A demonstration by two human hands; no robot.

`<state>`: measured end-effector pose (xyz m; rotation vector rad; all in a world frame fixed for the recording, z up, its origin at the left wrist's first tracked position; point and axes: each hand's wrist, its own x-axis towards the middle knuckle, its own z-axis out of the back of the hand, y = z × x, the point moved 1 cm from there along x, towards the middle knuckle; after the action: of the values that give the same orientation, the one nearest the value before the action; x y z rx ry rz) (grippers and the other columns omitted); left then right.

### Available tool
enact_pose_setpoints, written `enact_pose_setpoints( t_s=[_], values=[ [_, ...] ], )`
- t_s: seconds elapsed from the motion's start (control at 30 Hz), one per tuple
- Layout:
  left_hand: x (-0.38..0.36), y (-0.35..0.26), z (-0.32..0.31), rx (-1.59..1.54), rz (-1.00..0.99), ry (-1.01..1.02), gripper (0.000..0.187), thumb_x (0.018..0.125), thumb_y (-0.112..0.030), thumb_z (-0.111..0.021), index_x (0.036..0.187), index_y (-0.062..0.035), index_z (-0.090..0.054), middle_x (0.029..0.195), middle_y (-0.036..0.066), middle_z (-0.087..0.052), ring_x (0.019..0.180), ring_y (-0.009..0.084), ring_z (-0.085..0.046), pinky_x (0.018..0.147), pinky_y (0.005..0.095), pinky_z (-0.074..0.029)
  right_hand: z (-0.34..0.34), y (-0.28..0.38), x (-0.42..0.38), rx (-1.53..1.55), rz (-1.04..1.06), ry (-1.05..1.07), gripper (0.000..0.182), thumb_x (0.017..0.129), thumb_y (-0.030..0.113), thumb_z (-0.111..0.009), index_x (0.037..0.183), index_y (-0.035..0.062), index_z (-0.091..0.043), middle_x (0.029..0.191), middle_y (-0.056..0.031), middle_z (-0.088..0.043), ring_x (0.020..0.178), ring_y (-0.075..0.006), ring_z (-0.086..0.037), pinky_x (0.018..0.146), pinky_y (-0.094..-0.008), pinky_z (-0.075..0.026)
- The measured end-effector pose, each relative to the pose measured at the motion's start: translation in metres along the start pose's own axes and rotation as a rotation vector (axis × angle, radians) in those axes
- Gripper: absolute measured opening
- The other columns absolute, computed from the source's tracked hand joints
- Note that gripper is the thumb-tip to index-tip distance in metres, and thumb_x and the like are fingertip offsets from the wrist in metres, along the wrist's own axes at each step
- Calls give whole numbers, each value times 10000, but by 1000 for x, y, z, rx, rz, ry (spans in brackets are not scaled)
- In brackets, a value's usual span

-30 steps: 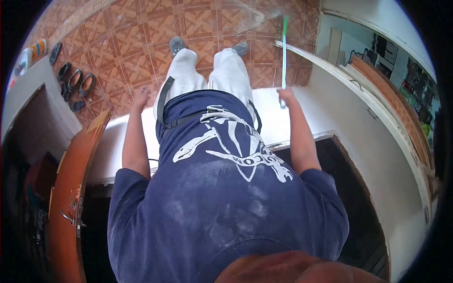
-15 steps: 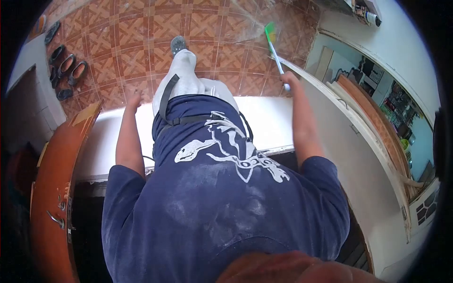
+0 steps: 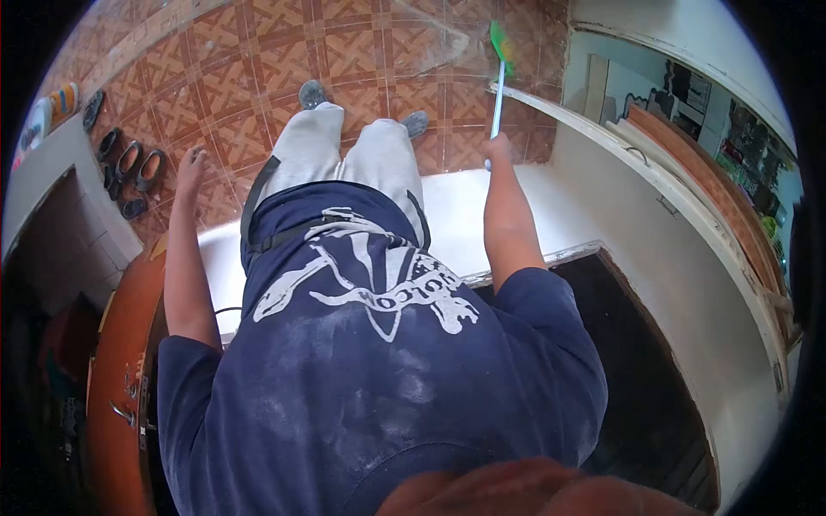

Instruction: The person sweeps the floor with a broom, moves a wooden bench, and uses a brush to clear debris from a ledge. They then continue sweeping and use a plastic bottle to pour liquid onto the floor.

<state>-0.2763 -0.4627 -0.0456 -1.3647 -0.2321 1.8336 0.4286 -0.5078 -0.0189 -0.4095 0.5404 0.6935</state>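
My right hand (image 3: 496, 151) is closed around the pale handle of a broom (image 3: 498, 93) whose green bristle head rests on the patterned floor tiles (image 3: 258, 60), right of my feet. A patch of pale dust (image 3: 443, 47) lies on the tiles just left of the bristles. My left hand (image 3: 191, 162) hangs out to the left at my side, fingers spread, holding nothing. I stand in grey trousers and a dusty navy shirt.
Several shoes (image 3: 129, 163) lie in a row by the left wall. An orange-brown wooden door (image 3: 116, 370) stands open at lower left. A white wall top (image 3: 460, 211) runs behind my legs, and a white door frame (image 3: 662, 185) stretches along the right.
My left arm has swung outward to the left. The broom went from tilted to nearly upright in my right hand. Both feet are side by side again.
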Motion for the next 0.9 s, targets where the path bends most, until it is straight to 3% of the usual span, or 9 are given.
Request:
enact_pose_setpoints(
  t_s=[0.1, 0.17, 0.23, 0.3, 0.37, 0.5, 0.67, 0.73, 0.9],
  values=[
    [-11, -15, -2, -48, -19, -14, 366, 899, -226, -465, 1219, -51, -452, 1038, 78, -579, 934, 178, -567, 781, 295, -452, -59, -43, 57, 42, 38, -17, 388, 688, 171, -589, 1011, -44, -587, 1031, -285, -575, 884, -349, -621, 740, -394, -504],
    [-33, -30, -13, 23, 24, -4, 365, 898, -219, -471, 1217, -43, -453, 1018, 88, -582, 926, 176, -565, 749, 280, -446, -84, -75, 95, 1024, -136, 523, 378, 684, 178, -604, 990, -44, -591, 1031, -305, -564, 881, -356, -618, 722, -402, -500],
    [-40, -14, -29, 119, -15, -2, 359, 896, -214, -475, 1212, -46, -457, 1005, 85, -582, 895, 162, -560, 701, 260, -435, -49, -81, 89, 1281, -238, 500, 328, 691, 154, -606, 955, -41, -600, 903, -244, -621, 761, -329, -633, 647, -386, -496],
    [-47, 7, -51, 123, -61, -21, 337, 896, -206, -472, 1196, -53, -472, 1007, 72, -583, 845, 143, -552, 662, 242, -424, -16, -90, 84, 234, 175, -37, 258, 718, 97, -583, 949, -17, -602, 769, -147, -624, 629, -262, -605, 560, -350, -475],
    [-77, -17, -89, 20, 56, -18, 341, 871, -207, -495, 1127, 18, -519, 1051, 133, -584, 935, 182, -561, 757, 290, -469, -19, -128, 97, 151, 158, -163, 245, 737, 58, -560, 972, -6, -593, 713, -85, -592, 557, -189, -554, 507, -312, -449],
    [-120, -56, -164, 138, 220, 11, 351, 859, -198, -493, 1137, 15, -510, 997, 119, -599, 874, 182, -578, 719, 290, -484, 34, -158, 112, 929, -16, 309, 215, 745, 80, -571, 945, 2, -569, 715, -99, -591, 562, -164, -557, 508, -315, -457],
    [-170, -137, -243, 107, 234, 43, 399, 858, -233, -505, 1184, -4, -483, 1069, 124, -568, 917, 194, -562, 733, 283, -460, 56, -149, 104, 218, 197, 47, 392, 707, 194, -597, 1001, -57, -526, 913, -244, -606, 887, -356, -588, 748, -395, -473],
    [-150, -62, -266, -21, 98, 15, 388, 850, -237, -516, 1161, -6, -508, 1039, 124, -584, 913, 205, -568, 763, 281, -444, 44, -133, 108, 97, 217, 107, 393, 697, 158, -572, 1005, -84, -538, 989, -297, -580, 983, -368, -577, 767, -409, -470],
    [-176, -52, -284, -86, 96, -73, 338, 837, -206, -526, 1093, 14, -554, 1040, 143, -598, 952, 214, -567, 820, 297, -430, 30, -75, 57, 270, 291, 648, 406, 717, 108, -563, 1095, -36, -519, 730, -117, -581, 499, -215, -561, 434, -344, -461]
  ],
)
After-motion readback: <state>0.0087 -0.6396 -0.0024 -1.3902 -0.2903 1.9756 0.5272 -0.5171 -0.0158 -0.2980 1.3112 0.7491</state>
